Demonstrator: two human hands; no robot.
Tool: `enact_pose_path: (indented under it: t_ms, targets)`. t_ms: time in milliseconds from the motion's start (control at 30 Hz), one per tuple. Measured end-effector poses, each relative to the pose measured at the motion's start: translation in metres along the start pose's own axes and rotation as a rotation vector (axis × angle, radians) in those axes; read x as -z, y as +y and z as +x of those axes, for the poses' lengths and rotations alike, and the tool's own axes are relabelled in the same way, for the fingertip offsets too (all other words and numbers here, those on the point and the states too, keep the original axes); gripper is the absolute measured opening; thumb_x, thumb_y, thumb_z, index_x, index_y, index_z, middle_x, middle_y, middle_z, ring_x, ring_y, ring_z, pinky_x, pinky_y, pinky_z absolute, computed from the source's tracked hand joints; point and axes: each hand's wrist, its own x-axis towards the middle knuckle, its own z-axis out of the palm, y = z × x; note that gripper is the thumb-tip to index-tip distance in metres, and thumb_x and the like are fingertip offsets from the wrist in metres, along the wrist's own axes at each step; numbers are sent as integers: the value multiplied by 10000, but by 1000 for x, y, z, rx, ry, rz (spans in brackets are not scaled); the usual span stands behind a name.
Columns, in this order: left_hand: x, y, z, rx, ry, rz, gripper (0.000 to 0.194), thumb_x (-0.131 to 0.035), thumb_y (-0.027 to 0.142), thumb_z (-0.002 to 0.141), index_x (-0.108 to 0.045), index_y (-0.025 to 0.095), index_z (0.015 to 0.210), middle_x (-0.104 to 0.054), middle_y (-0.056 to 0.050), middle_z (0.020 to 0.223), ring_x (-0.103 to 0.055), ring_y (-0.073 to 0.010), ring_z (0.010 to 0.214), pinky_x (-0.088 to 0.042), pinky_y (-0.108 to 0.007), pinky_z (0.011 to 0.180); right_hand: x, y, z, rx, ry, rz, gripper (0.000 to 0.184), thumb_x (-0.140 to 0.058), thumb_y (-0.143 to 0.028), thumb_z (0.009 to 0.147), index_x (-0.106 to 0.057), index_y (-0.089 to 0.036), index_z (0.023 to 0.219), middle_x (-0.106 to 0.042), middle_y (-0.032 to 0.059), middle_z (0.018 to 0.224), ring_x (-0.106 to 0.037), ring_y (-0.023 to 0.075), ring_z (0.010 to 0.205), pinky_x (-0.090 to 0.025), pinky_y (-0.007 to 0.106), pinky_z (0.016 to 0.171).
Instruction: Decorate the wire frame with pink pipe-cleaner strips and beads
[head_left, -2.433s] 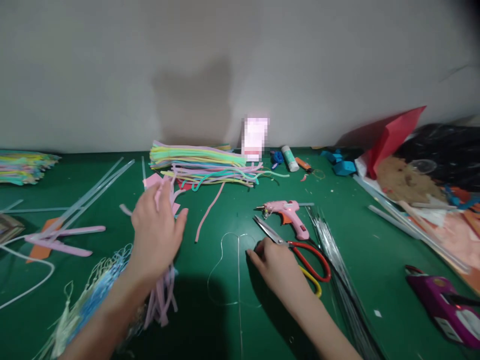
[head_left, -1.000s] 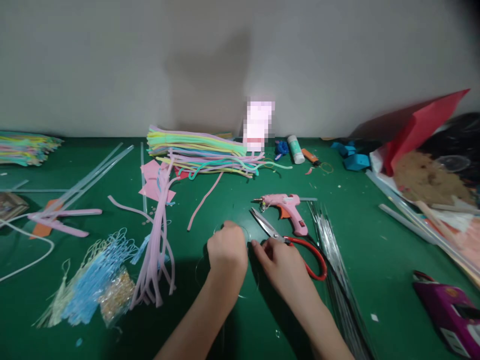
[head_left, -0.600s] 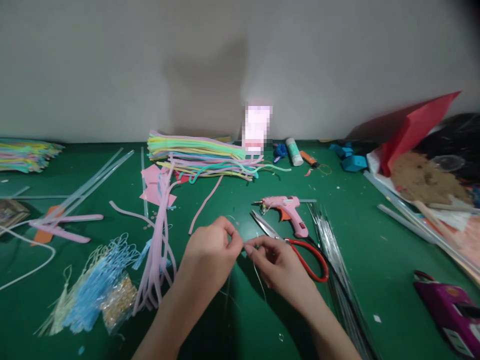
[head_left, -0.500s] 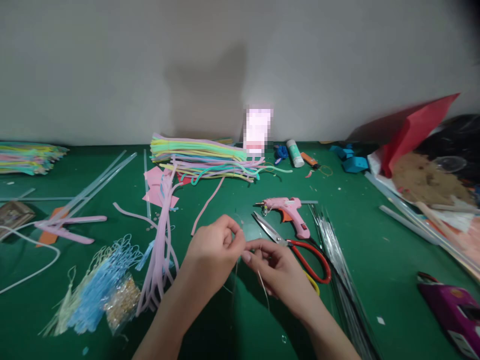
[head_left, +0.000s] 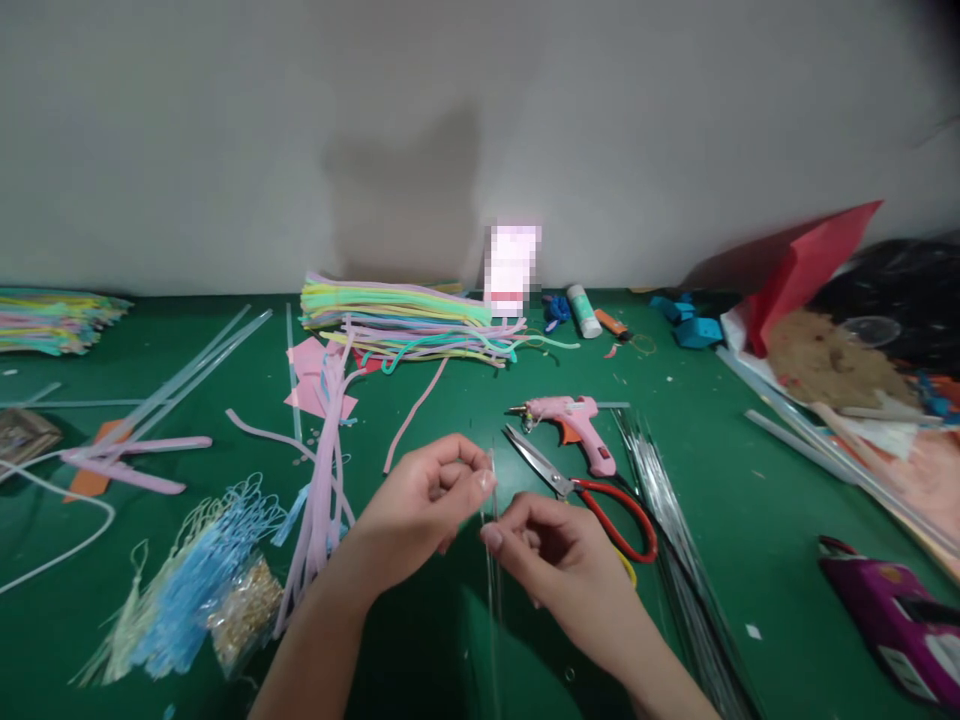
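Note:
Both my hands meet over the green table (head_left: 450, 400), a little above its near middle. My left hand (head_left: 424, 505) pinches the top of a thin, pale wire (head_left: 493, 590) between thumb and fingers. My right hand (head_left: 551, 560) is closed on the same wire just below, and the wire hangs down from there toward the near edge. Red-handled scissors (head_left: 592, 490) lie right of my right hand, with a pink glue gun (head_left: 574, 425) behind them. A bunch of pink foam strips (head_left: 319, 490) lies left of my left hand.
A stack of pastel foam strips (head_left: 390, 310) sits by the wall, and a second stack (head_left: 49, 320) at far left. Silver wires (head_left: 675, 540) fan out at right. Blue tassels (head_left: 191, 565), clear glue sticks (head_left: 180, 375), a purple tool (head_left: 892, 615) and red paper (head_left: 795, 265) lie around.
My left hand left the pink strips and came to the wire beside my right hand. Both hands lifted the wire off the table and now hold it straight between them.

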Motion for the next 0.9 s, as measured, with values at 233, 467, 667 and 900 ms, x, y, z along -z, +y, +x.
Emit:
enact_pose_path:
  t_ms: [233,467,667,900]
  targets:
    - [31,-25,3,49,182,-20,286,-531,486,881,-540,207,941,-278,131,496,-240,-65,381,-212,-178,373,-8,9,9,-28,168,-296,343,-572,-420,836,-473,-211,582,-403,-59,479,-348,93,465,-270,227,466]
    - [51,-49,-2,50,451,246,306,-494,495,895,-574,201,924,-349,94,545,-318,-95,442,-239,-209,416,-18,26,32,-34,202,-737,212,-522,-242,849,-513,-210,639,-608,0,581,-494,131,512,-286,244,533]
    - [46,-34,24,-131,334,676,248,-566,363,866,-717,199,973,-648,-46,936,-618,-191,827,-472,-307,765,-22,30,36,-37,171,-835,217,-511,-234,878,-521,-209,663,-655,31,624,-558,152,542,-284,250,539]
    - [42,-23,66,-93,75,762,128,-670,291,792,-744,189,768,-716,-35,793,-652,-204,768,-471,-293,694,-21,31,38,-54,186,-841,201,-525,-225,886,-546,-200,688,-669,26,640,-575,155,562,-291,250,547]
